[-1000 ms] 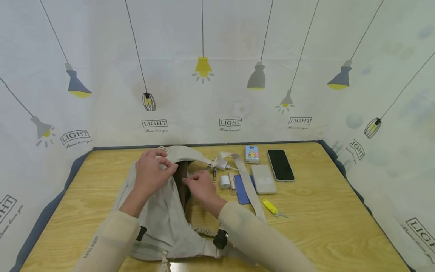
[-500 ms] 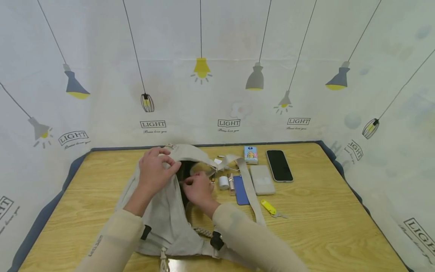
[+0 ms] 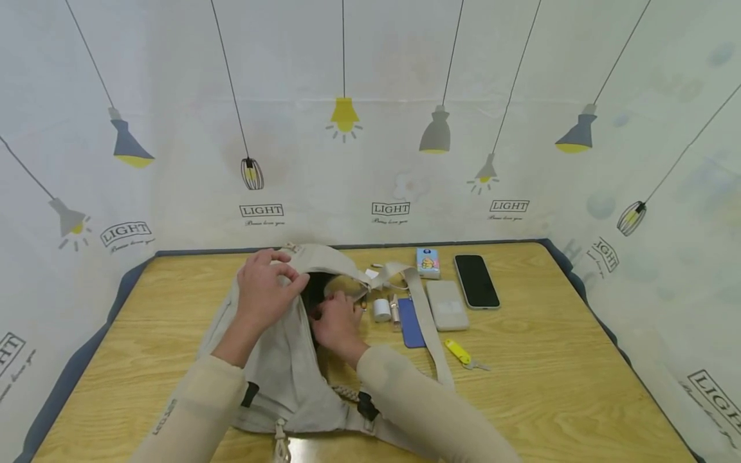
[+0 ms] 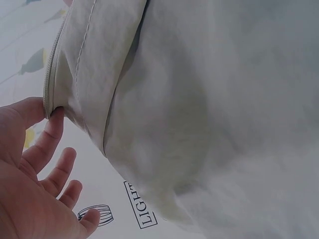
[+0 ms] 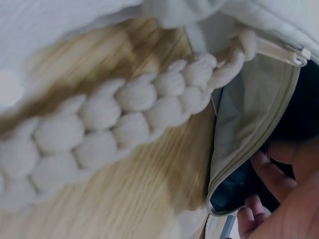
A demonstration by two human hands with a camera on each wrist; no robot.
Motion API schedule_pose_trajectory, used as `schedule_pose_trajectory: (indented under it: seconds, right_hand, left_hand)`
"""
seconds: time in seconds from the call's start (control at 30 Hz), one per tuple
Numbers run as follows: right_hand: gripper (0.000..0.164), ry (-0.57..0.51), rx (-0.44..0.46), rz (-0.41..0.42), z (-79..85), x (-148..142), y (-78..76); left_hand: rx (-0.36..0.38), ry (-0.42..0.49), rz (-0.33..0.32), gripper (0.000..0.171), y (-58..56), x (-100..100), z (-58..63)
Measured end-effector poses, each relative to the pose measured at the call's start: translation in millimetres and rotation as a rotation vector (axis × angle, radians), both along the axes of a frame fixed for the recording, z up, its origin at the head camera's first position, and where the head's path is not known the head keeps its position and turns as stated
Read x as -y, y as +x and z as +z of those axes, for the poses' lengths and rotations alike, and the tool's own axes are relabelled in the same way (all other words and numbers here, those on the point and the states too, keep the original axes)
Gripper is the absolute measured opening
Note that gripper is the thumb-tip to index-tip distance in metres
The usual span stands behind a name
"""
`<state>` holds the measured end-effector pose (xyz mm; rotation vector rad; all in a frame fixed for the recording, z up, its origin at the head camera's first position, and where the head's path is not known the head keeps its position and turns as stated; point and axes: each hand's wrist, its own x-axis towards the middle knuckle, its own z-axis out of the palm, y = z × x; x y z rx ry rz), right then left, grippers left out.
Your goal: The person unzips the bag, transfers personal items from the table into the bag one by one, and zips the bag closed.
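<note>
A light grey bag (image 3: 278, 366) lies on the table with its zipped opening (image 3: 315, 289) facing right and dark inside. My left hand (image 3: 263, 289) pinches the zipped edge between thumb and index finger, the other fingers loosely bent outside, as the left wrist view shows. At the opening, my right hand (image 3: 338, 321) has its thumb and index finger inside the bag. The right wrist view has the bag's zipper (image 5: 264, 134) beside the right fingers (image 5: 271, 174); whether they hold anything is hidden in the dark. A braided cord handle (image 5: 124, 109) crosses that view.
Right of the bag lie a white block (image 3: 381, 310), a lipstick-like tube (image 3: 395, 312), a blue card (image 3: 411, 323), a beige power bank (image 3: 448, 305), a tissue pack (image 3: 428, 262), a phone (image 3: 476, 281) and a yellow-tagged key (image 3: 458, 351). A bag strap (image 3: 428, 321) crosses the card.
My right hand has moved slightly left, its fingertips going into the opening. A brown surface seen in the opening a second ago no longer shows. The left hand keeps its pinch.
</note>
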<state>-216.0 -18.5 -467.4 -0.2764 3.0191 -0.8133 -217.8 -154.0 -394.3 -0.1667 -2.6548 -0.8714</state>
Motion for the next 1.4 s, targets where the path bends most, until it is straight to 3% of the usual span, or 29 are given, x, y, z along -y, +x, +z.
schedule_pose_trajectory:
  seconds: [0.37,0.63,1.4]
  right_hand:
    - [0.019,0.09,0.018,0.051,5.8,-4,1.6]
    - [0.021,0.09,0.045,0.116,5.0,-7,-1.4]
    - [0.028,-0.172,0.039,0.264,20.1,-58,-2.6]
  left_hand:
    - [-0.008,-0.02,0.004,0.025,-1.1,4,0.5]
    - [0.015,-0.01,0.011,0.025,-0.8,8,2.5]
    - [0.005,-0.001,0.033,0.028,-5.8,21,0.4]
